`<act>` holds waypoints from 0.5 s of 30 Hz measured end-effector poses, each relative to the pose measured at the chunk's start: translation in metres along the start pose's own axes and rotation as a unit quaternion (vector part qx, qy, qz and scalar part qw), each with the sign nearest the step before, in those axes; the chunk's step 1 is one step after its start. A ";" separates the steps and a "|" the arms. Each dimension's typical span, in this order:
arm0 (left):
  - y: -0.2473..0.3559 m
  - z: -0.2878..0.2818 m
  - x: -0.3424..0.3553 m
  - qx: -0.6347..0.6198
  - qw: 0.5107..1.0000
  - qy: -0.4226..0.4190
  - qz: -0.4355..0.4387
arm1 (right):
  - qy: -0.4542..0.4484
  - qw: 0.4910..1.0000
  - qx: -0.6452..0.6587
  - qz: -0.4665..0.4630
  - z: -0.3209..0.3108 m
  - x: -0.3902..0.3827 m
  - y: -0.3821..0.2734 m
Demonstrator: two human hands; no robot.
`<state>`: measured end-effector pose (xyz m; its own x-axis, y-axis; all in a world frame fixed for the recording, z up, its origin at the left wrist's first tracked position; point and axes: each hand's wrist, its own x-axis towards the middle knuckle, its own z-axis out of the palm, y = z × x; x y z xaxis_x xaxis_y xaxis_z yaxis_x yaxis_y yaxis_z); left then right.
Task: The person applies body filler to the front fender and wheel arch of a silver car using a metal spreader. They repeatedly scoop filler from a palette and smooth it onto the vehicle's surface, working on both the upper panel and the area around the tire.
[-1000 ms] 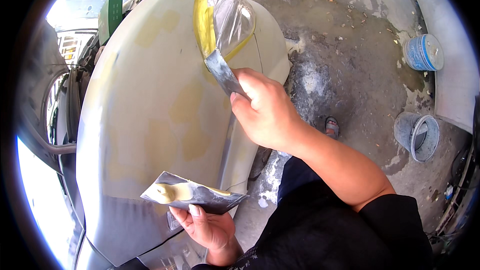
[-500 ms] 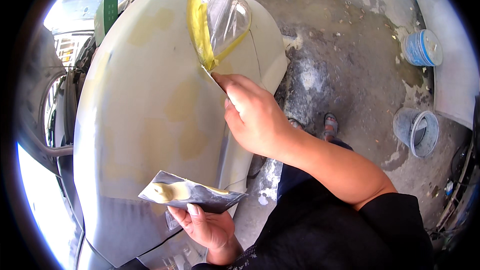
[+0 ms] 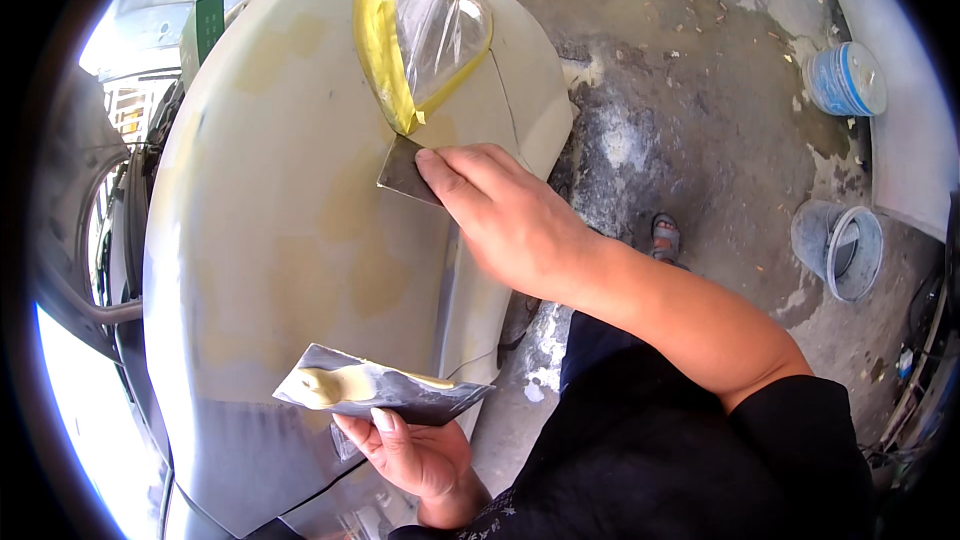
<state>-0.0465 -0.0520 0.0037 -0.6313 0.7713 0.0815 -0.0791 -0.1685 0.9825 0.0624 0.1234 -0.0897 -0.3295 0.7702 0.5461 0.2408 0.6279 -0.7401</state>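
Note:
My right hand point(image 3: 505, 205) grips a thin grey putty spreader point(image 3: 405, 172), its flat blade laid against the car body panel point(image 3: 270, 210) just below the masked headlight point(image 3: 435, 25). Yellow masking tape point(image 3: 382, 50) and clear film cover that headlight. The panel is pale grey with several yellowish filler patches point(image 3: 300, 285). Lower down, my left hand point(image 3: 415, 455) holds a flat grey mixing board point(image 3: 385, 390) from beneath, thumb at its near edge. A lump of cream-coloured body filler point(image 3: 325, 385) and a smear of it lie on the board's top.
On the wet, stained concrete floor point(image 3: 700, 130) to the right stand a lidded blue-and-white bucket point(image 3: 838, 80) and a grey bucket point(image 3: 835, 250) with something inside. A sandalled foot point(image 3: 665, 235) shows beside the car. Dark car parts point(image 3: 85, 190) are at the left.
The spreader has turned from nearly edge-on to showing its flat face, and my right hand has rotated with it beneath the headlight. My left hand and the board have barely moved.

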 end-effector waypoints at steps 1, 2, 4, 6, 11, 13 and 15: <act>0.000 0.000 0.000 0.000 1.000 0.001 0.000 | -0.003 1.000 -0.017 -0.014 -0.001 0.000 0.002; 0.000 0.000 0.000 0.001 1.000 0.002 -0.001 | 0.000 0.999 -0.025 -0.022 -0.001 0.000 0.003; 0.000 0.000 0.000 0.002 1.000 -0.001 -0.001 | 0.006 0.998 -0.042 -0.037 0.000 -0.001 0.005; 0.001 0.000 0.000 0.005 1.000 -0.006 -0.001 | 0.003 0.999 -0.040 -0.033 -0.001 -0.001 0.005; 0.001 0.003 0.000 0.001 1.000 -0.010 -0.001 | 0.002 0.999 -0.033 -0.017 -0.001 -0.003 0.005; 0.001 0.005 0.001 0.002 1.000 -0.010 -0.003 | -0.005 1.000 -0.031 -0.001 -0.002 -0.008 0.006; -0.001 0.005 0.003 0.006 1.000 -0.005 -0.004 | 0.017 1.000 0.006 0.011 -0.009 -0.015 0.005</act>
<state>-0.0447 -0.0468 0.0036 -0.6224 0.7792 0.0748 -0.0747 -0.1543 0.9852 0.0767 0.1156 -0.0977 -0.2925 0.7871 0.5430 0.2362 0.6098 -0.7566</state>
